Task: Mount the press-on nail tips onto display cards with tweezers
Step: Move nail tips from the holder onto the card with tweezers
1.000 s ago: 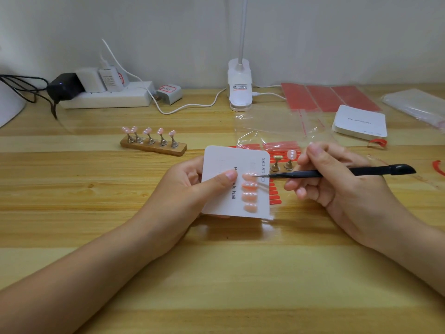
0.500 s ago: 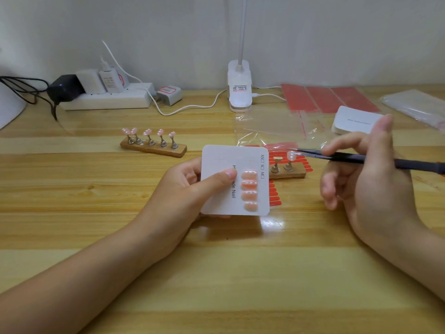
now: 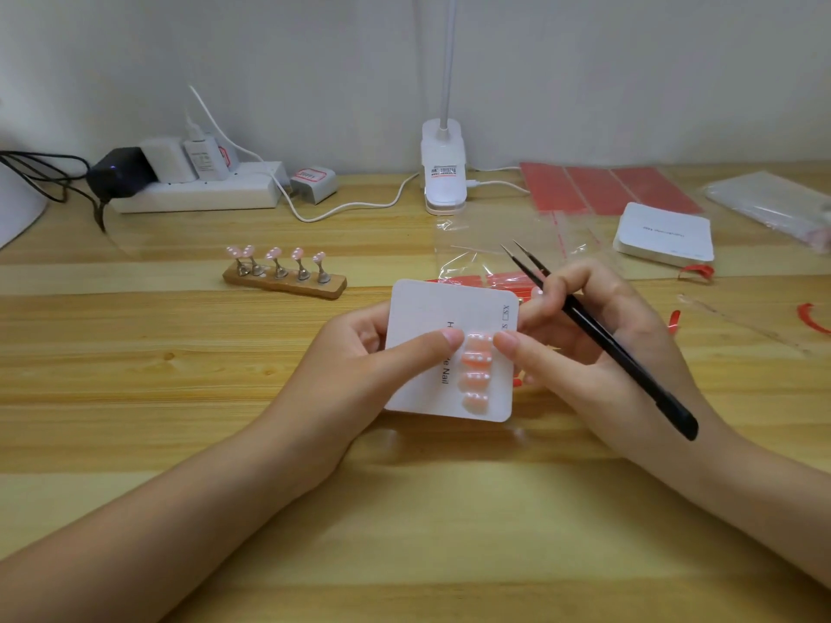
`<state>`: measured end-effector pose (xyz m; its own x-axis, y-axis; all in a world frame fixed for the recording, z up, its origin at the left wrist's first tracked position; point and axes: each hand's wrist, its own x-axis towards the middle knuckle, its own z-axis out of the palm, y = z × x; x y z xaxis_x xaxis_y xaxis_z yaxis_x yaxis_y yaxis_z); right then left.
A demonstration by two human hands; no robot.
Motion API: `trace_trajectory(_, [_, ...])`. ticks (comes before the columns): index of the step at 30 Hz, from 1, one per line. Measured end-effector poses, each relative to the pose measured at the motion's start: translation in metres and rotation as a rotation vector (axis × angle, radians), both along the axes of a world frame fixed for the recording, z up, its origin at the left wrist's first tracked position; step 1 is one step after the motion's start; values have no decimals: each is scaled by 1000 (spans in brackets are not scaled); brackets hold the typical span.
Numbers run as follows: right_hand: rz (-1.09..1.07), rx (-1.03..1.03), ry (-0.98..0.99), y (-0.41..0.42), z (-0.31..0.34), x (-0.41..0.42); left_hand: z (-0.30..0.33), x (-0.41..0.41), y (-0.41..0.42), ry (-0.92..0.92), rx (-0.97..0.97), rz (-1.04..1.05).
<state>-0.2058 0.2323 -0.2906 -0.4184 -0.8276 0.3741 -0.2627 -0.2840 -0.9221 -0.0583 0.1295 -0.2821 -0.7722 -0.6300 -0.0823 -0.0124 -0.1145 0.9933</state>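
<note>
Left hand (image 3: pixel 359 353) grips the white card (image 3: pixel 431 317) at centre table, fingers curled behind its nine o'clock edge and thumb laid flat across the front, tip stopping just beside the top nail. Four pink nail tips (image 3: pixel 475 370) sit in a column on the card, running from twelve down to six o'clock along its right half, beside printed lettering.

Off at ten o'clock from the card lies a wooden stand (image 3: pixel 288 283) with five small metal holders, each carrying a pale pink tip. Further back at ten o'clock sits a white power strip (image 3: pixel 202 195) loaded with plugs and a black adapter, cables trailing off. At twelve o'clock, a white clip lamp (image 3: pixel 443 173) stands against the wall.

Now the right hand (image 3: pixel 598 357): its thumb presses on the card at the top nail's three o'clock side, while the fingers curl round the black tweezers (image 3: pixel 598 335), which lie slantwise across the hand. Their two points, slightly parted and holding nothing, aim up toward eleven o'clock over a clear plastic bag (image 3: pixel 494 245).

Red strips (image 3: pixel 494 281) peek out from behind the card's top edge. At two o'clock, red sheets (image 3: pixel 598 186) lie flat near the wall, and a stack of white cards (image 3: pixel 665 236) rests just in front. All of it on a light wooden table (image 3: pixel 404 510).
</note>
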Motion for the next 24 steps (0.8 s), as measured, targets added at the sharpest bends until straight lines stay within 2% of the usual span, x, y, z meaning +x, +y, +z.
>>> trace_trajectory(6, [20, -32, -10, -1, -2, -1, -1, -1, 1, -33, -7, 6])
trace_trajectory(16, [-15, -15, 91, 1, 0, -2, -3, 0, 0, -33, -29, 19])
trace_trajectory(21, [-140, -57, -153, 2, 5, -15, -3, 0, 0, -39, -8, 61])
trace_trajectory(24, [-77, 5, -265, 6, 8, -23, -1, 0, -1, -33, 18, 49])
